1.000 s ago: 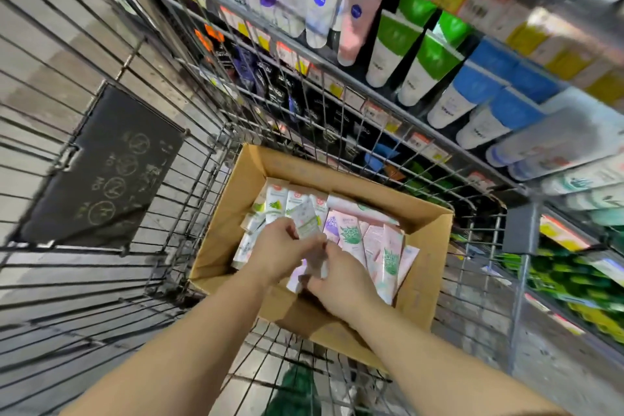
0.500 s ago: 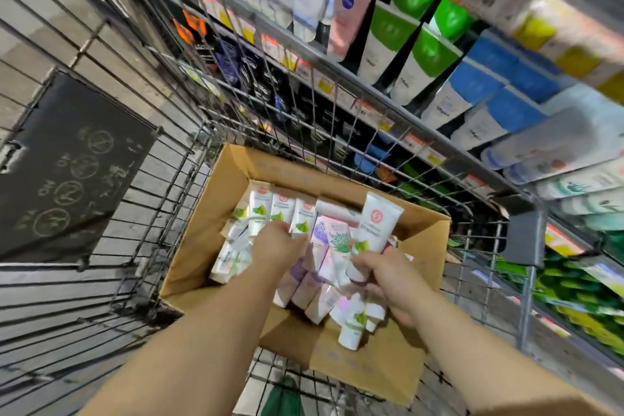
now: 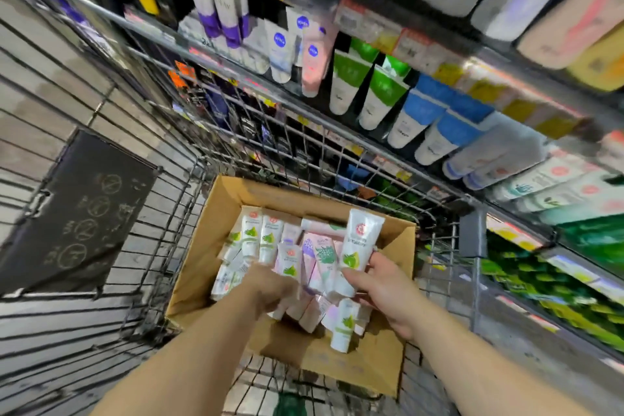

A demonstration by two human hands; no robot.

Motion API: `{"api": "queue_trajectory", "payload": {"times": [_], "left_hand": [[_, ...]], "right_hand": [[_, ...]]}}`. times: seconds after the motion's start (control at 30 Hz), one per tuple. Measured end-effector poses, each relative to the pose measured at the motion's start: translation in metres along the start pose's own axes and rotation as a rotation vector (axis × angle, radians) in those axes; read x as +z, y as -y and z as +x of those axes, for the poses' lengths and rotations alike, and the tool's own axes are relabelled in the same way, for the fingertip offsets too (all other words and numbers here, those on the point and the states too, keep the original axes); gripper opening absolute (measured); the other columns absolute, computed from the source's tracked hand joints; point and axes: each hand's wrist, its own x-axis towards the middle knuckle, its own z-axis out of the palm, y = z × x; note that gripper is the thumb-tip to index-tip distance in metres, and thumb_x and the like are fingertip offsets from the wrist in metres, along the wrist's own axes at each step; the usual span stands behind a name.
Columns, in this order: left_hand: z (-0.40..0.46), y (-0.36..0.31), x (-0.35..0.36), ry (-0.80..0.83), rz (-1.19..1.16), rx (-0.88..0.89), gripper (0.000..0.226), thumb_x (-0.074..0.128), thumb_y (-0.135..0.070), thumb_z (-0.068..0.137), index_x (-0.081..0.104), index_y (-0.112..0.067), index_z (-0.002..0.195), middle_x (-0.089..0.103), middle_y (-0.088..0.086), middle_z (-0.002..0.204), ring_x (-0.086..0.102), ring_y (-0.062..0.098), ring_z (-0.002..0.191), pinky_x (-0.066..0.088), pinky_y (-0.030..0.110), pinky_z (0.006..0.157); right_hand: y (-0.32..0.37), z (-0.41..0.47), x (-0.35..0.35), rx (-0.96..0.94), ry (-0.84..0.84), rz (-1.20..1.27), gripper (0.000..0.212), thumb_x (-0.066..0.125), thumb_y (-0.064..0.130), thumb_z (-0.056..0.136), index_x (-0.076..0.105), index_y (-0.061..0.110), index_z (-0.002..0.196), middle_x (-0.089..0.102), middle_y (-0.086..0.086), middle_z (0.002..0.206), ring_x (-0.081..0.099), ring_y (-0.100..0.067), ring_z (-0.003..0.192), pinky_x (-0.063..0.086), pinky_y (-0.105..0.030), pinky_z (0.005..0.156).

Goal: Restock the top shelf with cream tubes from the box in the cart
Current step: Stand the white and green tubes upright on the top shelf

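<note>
Head view, looking down into the wire cart (image 3: 162, 213), and both arms are in over the cardboard box (image 3: 209, 246) sitting at six o'clock in the frame. Right hand (image 3: 388, 287) has its fingers curled around a bunch of cream tubes: the tallest, a white tube (image 3: 362, 240) with a red round logo and a green leaf, stands up out of the grip pointing toward twelve o'clock, and a pink-and-green tube (image 3: 325, 258) is pressed against it on the nine o'clock side. More tubes hang below the palm, one small white tube (image 3: 342, 331) dangling toward six o'clock. Left hand (image 3: 273, 287) is down among the loose tubes in the box; it's blurred, and I cannot tell how far its fingers are closed or whether they hold anything. A row of white-and-green tubes (image 3: 260, 236) stands upright in the box at its ten o'clock corner. Store shelves (image 3: 439, 54) run from twelve to three o'clock, packed with purple, green and blue tubes. A dark placard (image 3: 84, 213) hangs on the cart's wall at nine o'clock.
</note>
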Motion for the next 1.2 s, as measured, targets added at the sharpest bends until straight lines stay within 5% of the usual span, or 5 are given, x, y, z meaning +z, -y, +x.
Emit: {"api": "queue_trajectory", "payload": {"times": [0.17,0.3,0.47,0.73,1.2], "left_hand": [[-0.069,-0.013,-0.017,0.112,0.064,0.178,0.033,0.074,-0.027,0.071,0.062,0.000,0.085,0.068,0.012,0.070,0.060,0.019,0.055,0.043,0.031,0.052],[-0.130,-0.050,-0.003,0.210,-0.081,0.326,0.013,0.068,-0.009,0.087,0.066,-0.007,0.099,0.074,0.011,0.093,0.068,0.023,0.084,0.056,0.040,0.081],[-0.213,-0.102,0.055,0.309,-0.119,0.576,0.021,0.064,0.005,0.087,0.062,-0.005,0.105,0.069,0.011,0.090,0.065,0.023,0.080,0.055,0.032,0.069],[-0.357,-0.107,0.279,0.452,0.049,0.811,0.036,0.064,0.006,0.086,0.058,-0.003,0.120,0.066,0.022,0.111,0.067,0.025,0.090,0.059,0.030,0.070],[-0.588,-0.124,0.666,0.861,0.487,1.231,0.025,0.073,-0.005,0.082,0.065,-0.014,0.104,0.076,0.003,0.090,0.067,0.021,0.087,0.050,0.035,0.078]], "right_hand": [[0.021,-0.046,-0.020,-0.066,-0.036,-0.020,0.035,0.070,0.023,0.089,0.055,0.017,0.120,0.071,0.000,0.110,0.069,-0.018,0.097,0.057,-0.036,0.083],[0.039,-0.096,-0.049,-0.146,-0.055,-0.019,0.031,0.069,0.019,0.090,0.054,0.016,0.116,0.068,-0.002,0.110,0.069,-0.016,0.093,0.056,-0.029,0.073],[0.033,-0.173,-0.117,-0.309,-0.155,-0.061,0.032,0.076,0.031,0.082,0.059,0.023,0.108,0.070,0.002,0.109,0.068,-0.015,0.094,0.055,-0.040,0.090],[-0.075,-0.363,-0.290,-0.490,-0.333,0.247,0.017,0.063,0.005,0.092,0.055,0.015,0.102,0.067,-0.005,0.100,0.065,-0.015,0.082,0.055,-0.026,0.062],[-0.319,-0.640,-0.532,-0.582,-0.996,0.541,0.030,0.070,0.014,0.089,0.058,0.011,0.116,0.070,-0.017,0.111,0.068,-0.028,0.095,0.053,-0.045,0.086]]}}
